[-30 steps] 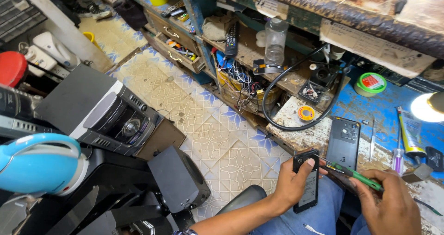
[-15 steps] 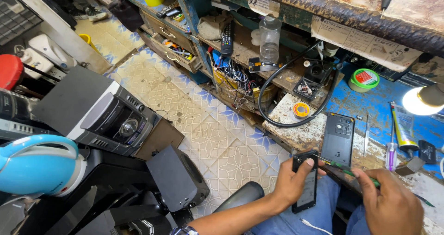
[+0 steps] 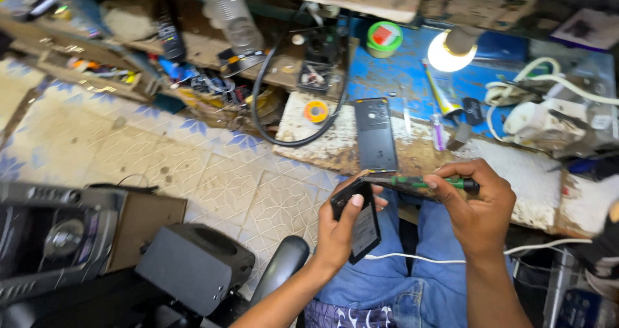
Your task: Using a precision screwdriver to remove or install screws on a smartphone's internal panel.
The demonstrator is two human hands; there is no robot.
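Phone (image 3: 361,221) is sitting over my lap, just off the workbench edge (image 3: 412,173); my left hand (image 3: 338,231) is clasping it, my right hand (image 3: 474,205) pinching a green screwdriver (image 3: 429,182) whose tip I'm struggling to see.

Lit bulb (image 3: 449,52) over blue bench; tape roll (image 3: 316,111) beside black cable (image 3: 271,118); speaker (image 3: 193,268) on floor.
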